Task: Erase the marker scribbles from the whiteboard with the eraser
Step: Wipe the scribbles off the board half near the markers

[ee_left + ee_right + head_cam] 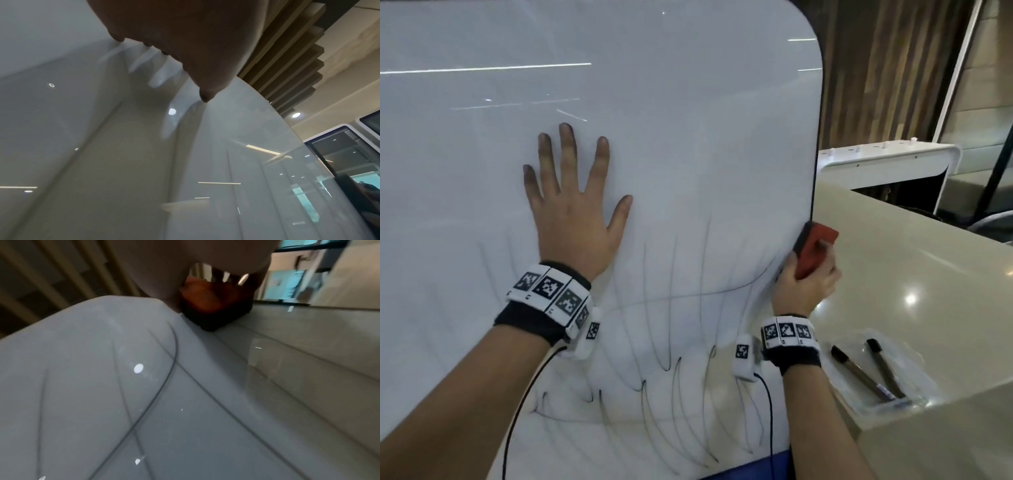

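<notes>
A large whiteboard [688, 120] fills the head view, its upper part bare. Black marker scribbles [674, 342] run over its lower half in long curved strokes. My left hand [575, 205] lies flat on the board with fingers spread, above and left of the scribbles. My right hand [804, 281] grips a red eraser [816, 248] with a dark felt face, held against the board's right edge. In the right wrist view the eraser [213, 305] sits at the board's rim with dark lines [170, 373] running below it. The left wrist view shows my fingertips [206, 95] touching the glossy board [236, 162].
A beige counter [914, 274] runs along the right of the board. On it lies a clear tray [914, 377] holding two dark markers [859, 373]. A white rounded cabinet [887, 161] and wooden slat wall [887, 68] stand behind.
</notes>
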`<state>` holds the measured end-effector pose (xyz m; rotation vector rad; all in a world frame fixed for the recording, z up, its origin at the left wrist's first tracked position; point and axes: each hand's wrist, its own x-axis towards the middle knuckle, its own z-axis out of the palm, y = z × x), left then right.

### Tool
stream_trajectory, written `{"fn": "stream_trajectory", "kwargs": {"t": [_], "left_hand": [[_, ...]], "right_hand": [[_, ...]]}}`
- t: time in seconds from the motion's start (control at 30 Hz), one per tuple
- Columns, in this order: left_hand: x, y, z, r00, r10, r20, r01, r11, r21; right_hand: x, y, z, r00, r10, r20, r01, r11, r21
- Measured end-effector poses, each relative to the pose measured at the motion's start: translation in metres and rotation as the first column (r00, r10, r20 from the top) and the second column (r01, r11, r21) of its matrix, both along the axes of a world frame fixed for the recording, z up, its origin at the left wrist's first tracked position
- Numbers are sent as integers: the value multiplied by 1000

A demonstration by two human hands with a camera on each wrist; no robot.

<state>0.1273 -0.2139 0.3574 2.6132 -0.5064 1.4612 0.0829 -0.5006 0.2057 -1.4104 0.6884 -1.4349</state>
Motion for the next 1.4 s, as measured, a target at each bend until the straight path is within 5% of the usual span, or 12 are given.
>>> {"fn": "stream_trajectory", "kwargs": {"t": [0.1,0.3,0.43,0.53,0.6,0.73,0.87,0.97,1.13,1.27,1.33,1.4], "left_hand": [[-2,0,-6,1000,7,-11,-7,1000,16],[-3,5,-9,1000,-21,8,20,999,32],[-4,9,-12,1000,4,4,-4,996,88],[-4,12,-13,1000,19,1,-19,993,116],[-6,10,-14,1000,26,-1,-26,993,112],[-8,12,-14,1000,-4,13,3,996,93],[-7,36,-10,998,-32,52,22,982,185],[-8,32,-13,999,-42,6,41,987,154],[-7,16,-24,998,-43,-44,46,997,68],[-3,19,-26,999,-44,-23,45,996,73],[-2,20,-28,999,-51,-9,51,996,78],[-3,18,-32,998,-59,-6,59,996,61]], "right_hand": [[5,19,22,1000,5,17,-6,999,32],[10,55,49,979,93,-184,-198,671,-715],[0,15,12,997,80,-14,-81,976,-202],[4,35,20,999,48,7,-49,987,153],[10,73,42,995,95,3,-95,992,-87],[15,112,50,978,143,-155,-211,695,-687],[4,36,5,998,38,53,-27,982,-185],[-4,2,-18,998,-29,54,14,966,259],[5,72,0,997,72,20,-69,988,-136],[4,71,-11,979,148,-138,-200,806,-556],[1,42,-23,991,78,-107,-118,893,-435],[-1,25,-27,999,18,-35,-18,1000,14]]}}
